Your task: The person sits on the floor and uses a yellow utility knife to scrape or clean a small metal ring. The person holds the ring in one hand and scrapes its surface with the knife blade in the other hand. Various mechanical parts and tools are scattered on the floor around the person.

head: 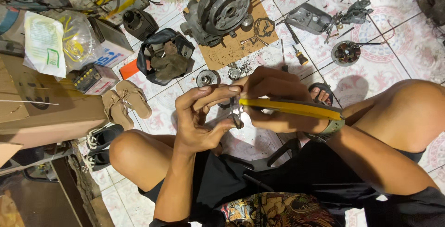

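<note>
My right hand (273, 99) grips a pair of yellow-handled pliers (289, 108) whose dark jaws point left, closed on a small metal part (237, 116). My left hand (201, 118) pinches that same small part between thumb and fingers, right against the plier jaws. Both hands meet above my lap, over the tiled floor. What exactly the small part is stays hard to tell.
An engine crankcase (221, 9) rests on cardboard (234, 46) ahead, with gaskets, screws and a screwdriver (300, 56) around it. A grey cover (308, 18), a stator (346, 52), a black bag (163, 55), sandals (126, 103) and boxes (95, 78) lie on the floor (384, 65).
</note>
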